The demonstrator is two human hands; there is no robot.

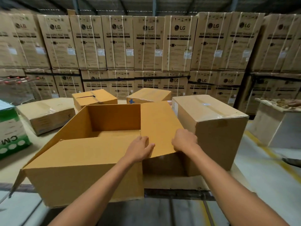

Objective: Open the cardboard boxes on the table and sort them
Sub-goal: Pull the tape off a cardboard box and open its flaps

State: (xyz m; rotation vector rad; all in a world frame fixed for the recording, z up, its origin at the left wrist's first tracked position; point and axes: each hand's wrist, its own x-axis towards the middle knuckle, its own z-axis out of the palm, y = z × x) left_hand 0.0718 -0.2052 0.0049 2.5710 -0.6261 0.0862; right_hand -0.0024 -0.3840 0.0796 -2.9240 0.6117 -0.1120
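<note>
Left to right: flat taped cardboard box (46, 114) unopened; large open brown cardboard box (91, 152) at the surface's near edge; left hand (140, 148) and right hand (184, 140) curl closed on its right flap (158, 126); tall taped cardboard box (211, 128) unopened. Most sorting seemingly remains.

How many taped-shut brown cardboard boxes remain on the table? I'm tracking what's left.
2 clearly: a flat one at left, a tall one at right. Two rear boxes are unclear.

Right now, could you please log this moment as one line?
left hand: on flap | right hand: on flap | open box: empty | taped box: sealed
</note>
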